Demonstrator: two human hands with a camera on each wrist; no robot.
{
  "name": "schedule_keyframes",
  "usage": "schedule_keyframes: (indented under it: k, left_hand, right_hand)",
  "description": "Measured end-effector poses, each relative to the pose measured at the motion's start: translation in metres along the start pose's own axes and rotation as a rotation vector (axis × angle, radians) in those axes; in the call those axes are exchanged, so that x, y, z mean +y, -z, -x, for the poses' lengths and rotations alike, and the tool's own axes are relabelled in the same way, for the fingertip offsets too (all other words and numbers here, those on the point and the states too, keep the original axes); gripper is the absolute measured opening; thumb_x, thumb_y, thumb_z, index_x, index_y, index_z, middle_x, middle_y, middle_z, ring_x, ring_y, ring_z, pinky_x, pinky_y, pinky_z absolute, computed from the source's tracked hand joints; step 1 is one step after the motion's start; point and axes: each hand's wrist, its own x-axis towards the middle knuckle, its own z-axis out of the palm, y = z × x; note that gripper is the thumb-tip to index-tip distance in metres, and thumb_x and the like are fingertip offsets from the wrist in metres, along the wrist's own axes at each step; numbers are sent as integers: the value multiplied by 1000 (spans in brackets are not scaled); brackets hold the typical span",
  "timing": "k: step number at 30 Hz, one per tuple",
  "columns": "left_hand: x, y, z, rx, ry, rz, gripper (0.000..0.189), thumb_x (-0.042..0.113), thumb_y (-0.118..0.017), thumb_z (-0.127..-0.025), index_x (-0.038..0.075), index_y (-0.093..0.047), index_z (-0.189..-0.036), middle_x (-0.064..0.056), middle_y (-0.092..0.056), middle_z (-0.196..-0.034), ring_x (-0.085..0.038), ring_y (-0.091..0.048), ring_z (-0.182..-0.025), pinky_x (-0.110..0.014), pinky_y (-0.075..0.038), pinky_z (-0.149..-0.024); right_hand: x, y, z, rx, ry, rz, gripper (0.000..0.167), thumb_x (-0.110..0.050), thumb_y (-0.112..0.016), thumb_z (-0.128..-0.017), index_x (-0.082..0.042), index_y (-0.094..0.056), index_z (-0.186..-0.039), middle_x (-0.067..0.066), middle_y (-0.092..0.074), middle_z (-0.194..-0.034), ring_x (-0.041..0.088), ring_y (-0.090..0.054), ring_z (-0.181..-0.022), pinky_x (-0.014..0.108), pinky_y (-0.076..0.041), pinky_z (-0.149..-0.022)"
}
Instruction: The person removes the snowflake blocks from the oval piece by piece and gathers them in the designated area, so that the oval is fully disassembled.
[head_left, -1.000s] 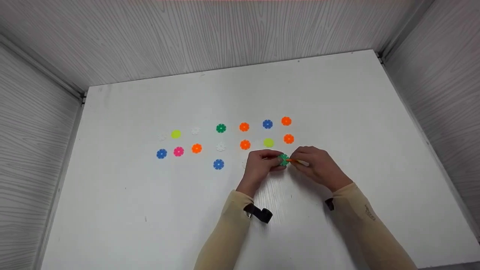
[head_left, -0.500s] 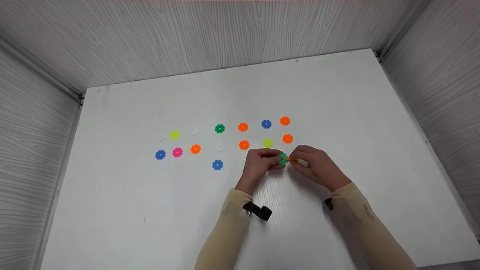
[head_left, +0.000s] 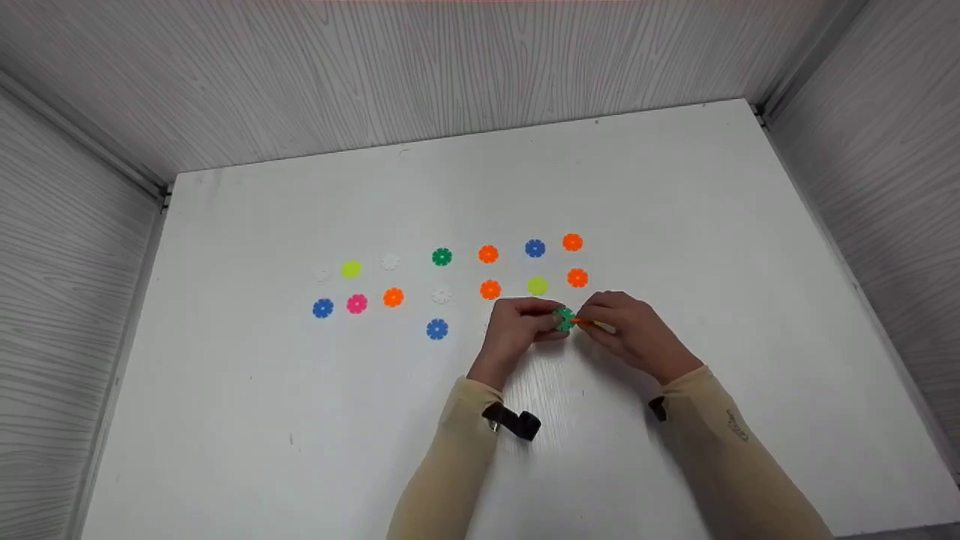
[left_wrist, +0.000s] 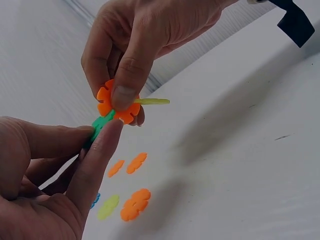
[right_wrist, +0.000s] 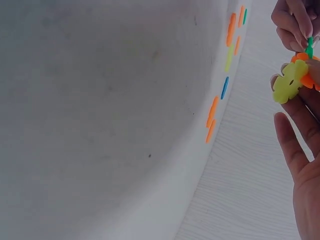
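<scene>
My left hand (head_left: 516, 330) pinches a green notched flower disc (head_left: 565, 319) between thumb and fingers. Opposite it, my right hand (head_left: 631, 334) grips an orange notched disc (left_wrist: 105, 101), its thumb flat across the face. A yellow-green disc (right_wrist: 287, 86) is joined crosswise to the orange one and stands edge-on in the left wrist view. The green disc's edge meets the orange disc's rim between the two hands; how deep the notches sit in each other is hidden by fingertips. All three pieces are held above the white table.
Loose discs lie in rough rows on the white table (head_left: 300, 420), among them a blue disc (head_left: 437, 328), a pink disc (head_left: 357, 304) and a dark green disc (head_left: 442, 256). A white disc beside my left hand is mostly covered. Wood-grained panels (head_left: 450, 67) border the table.
Both hands keep their grips on the discs and stay almost in place. The left hand and green disc have shifted very slightly to the left.
</scene>
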Motion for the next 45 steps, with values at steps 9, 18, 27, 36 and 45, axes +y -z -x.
schedule_keyframes:
  k: [9, 18, 27, 36, 45]
  left_hand:
    - [-1, 3, -2, -9, 10, -10, 17, -3, -69, -89, 0, -75, -104, -13, -70, -98, -28, -71, -83, -33, -58, -76]
    - [-3, -2, -2, 16, -18, -18, 16, -1, -70, -89, -1, -74, -104, -12, -68, -98, -26, -71, -84, -32, -59, -75]
    - [-5, 0, -2, -15, -18, 20, 14, -4, -70, -88, 0, -75, -100, -14, -70, -97, -29, -71, -83, -35, -59, -74]
    - [-6, 3, -1, -15, -4, -6, 16, -4, -70, -88, 1, -76, -102, -13, -70, -97, -29, -71, -84, -34, -59, -74]
    - [-6, -2, 1, -35, -72, -5, 17, -1, -69, -89, -1, -70, -106, -14, -66, -100, -29, -69, -87, -34, -58, -78]
  right_hand:
    - [-2, 0, -1, -21, -21, -24, 20, 3, -75, -84, -9, -72, -99, -1, -65, -98, 17, -60, -91, 35, -55, -81]
    - [-4, -4, -6, 14, -5, 120, 21, 0, -82, -78, -9, -70, -92, 2, -64, -93, 22, -59, -91, 36, -54, -84]
    - [1, -5, -3, 32, 25, 6, 14, 3, -77, -82, -9, -72, -88, -2, -60, -87, 19, -57, -88, 35, -51, -79]
    - [-3, -4, -4, -14, -14, -50, 15, 4, -76, -83, -8, -71, -88, -4, -58, -85, 13, -53, -78, 29, -51, -69]
    - [-5, -5, -3, 17, -32, -44, 19, 5, -76, -82, -9, -71, -94, 0, -62, -95, 16, -57, -87, 32, -54, -77]
